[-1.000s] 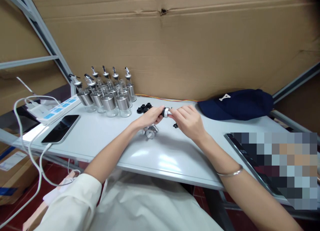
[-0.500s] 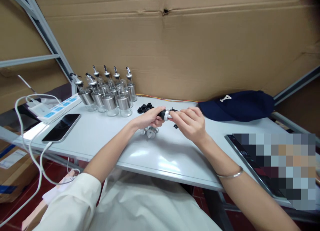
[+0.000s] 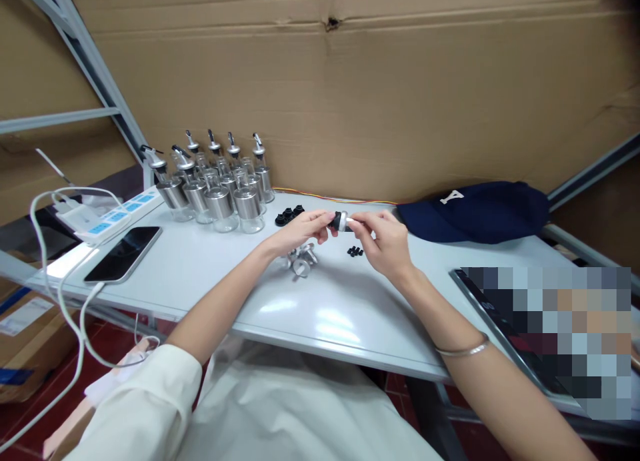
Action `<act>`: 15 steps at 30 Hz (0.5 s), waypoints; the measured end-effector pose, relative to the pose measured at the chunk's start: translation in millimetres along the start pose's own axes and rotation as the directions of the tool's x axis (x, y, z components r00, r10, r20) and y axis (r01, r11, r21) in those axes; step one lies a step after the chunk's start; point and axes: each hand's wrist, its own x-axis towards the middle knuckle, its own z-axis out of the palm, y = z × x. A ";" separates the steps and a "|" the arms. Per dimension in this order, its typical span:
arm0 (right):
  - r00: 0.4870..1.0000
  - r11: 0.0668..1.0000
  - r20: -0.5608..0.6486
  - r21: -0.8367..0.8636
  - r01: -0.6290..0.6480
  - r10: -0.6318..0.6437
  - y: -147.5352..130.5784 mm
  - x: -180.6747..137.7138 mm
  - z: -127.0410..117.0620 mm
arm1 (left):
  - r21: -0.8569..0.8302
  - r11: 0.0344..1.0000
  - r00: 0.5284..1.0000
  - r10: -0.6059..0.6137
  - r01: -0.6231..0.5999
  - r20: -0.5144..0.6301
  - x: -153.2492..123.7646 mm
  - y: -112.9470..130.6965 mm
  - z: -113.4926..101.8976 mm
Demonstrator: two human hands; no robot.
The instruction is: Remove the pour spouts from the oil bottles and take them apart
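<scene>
Between my two hands, above the table, is a pourer stopper [image 3: 343, 221] with a silver collar and a black base. My left hand [image 3: 311, 227] is closed on its black end. The fingers of my right hand [image 3: 385, 240] pinch its spout end, which they partly cover. Below my left hand lies a small pile of silver pourer tops [image 3: 302, 261]. Several black rubber stoppers [image 3: 289, 215] sit behind that hand. Tiny black caps [image 3: 355, 251] rest on the table under my right hand.
Glass bottles with steel sleeves [image 3: 220, 204], some with pourers fitted, stand at the back left. A phone [image 3: 123, 255] and a power strip [image 3: 120, 216] are at left. A navy cap [image 3: 480, 213] and a tablet [image 3: 493, 314] lie at right on the white table [image 3: 300, 321].
Both hands have shifted slightly right and up with the pourer stopper. It is turned a little, and the tiny black caps and the silver pile show more fully.
</scene>
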 end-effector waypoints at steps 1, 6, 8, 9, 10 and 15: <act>0.997 0.996 0.017 0.050 -0.072 0.072 -0.2 -0.2 -0.4 | 0.031 0.999 1.000 0.008 -0.007 -0.010 -1.0 1.5 -0.4; 0.869 0.791 0.259 0.363 -0.493 0.422 0.3 2.2 -2.1 | 0.119 0.992 0.994 0.063 -0.052 -0.089 -1.1 1.8 -4.3; 0.801 0.650 0.354 0.469 -0.598 0.483 1.6 4.2 -1.4 | 0.096 0.992 0.986 0.091 -0.078 -0.141 1.1 -1.5 -6.8; 0.779 0.592 0.383 0.507 -0.626 0.496 2.1 5.1 -0.8 | 0.083 0.993 0.981 0.098 -0.085 -0.167 2.3 -3.3 -8.1; 0.766 0.550 0.401 0.535 -0.641 0.503 2.5 5.8 -0.2 | 0.072 0.993 0.976 0.103 -0.091 -0.191 3.5 -4.9 -9.5; 0.767 0.504 0.397 0.587 -0.634 0.504 0.9 8.2 0.0 | 0.143 0.984 0.920 0.148 -0.102 -0.364 6.9 -8.2 -21.6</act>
